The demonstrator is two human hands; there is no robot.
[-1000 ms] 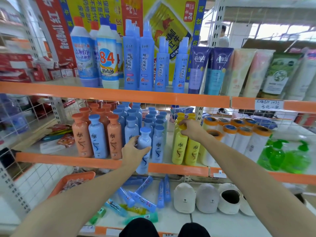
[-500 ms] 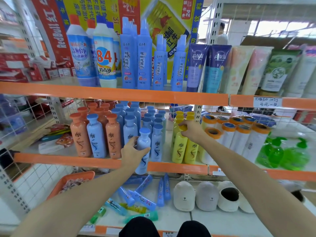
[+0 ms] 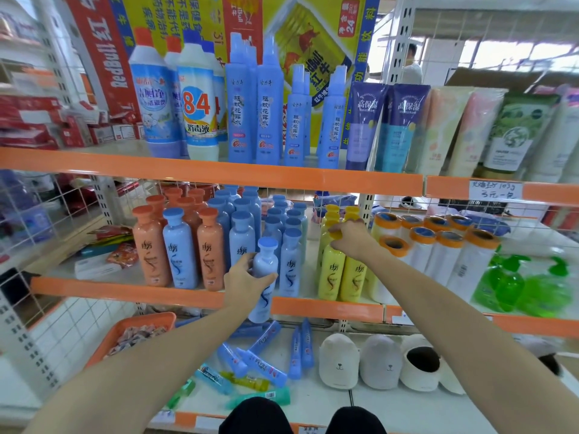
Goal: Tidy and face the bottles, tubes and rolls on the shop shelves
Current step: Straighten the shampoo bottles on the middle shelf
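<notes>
Item: pale blue bottle (image 3: 264, 278), held before the middle shelf edge (image 3: 326, 309). My left hand (image 3: 247, 285) gripped its waist; I judged it rigid, smooth, moderately heavy. Right hand (image 3: 352, 238) pinched a yellow bottle's cap (image 3: 339, 234).

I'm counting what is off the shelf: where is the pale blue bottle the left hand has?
In the head view, the pale blue bottle sits centre-left, gripped by the left hand in front of the middle shelf's orange edge, just before the blue bottle rows.
</notes>
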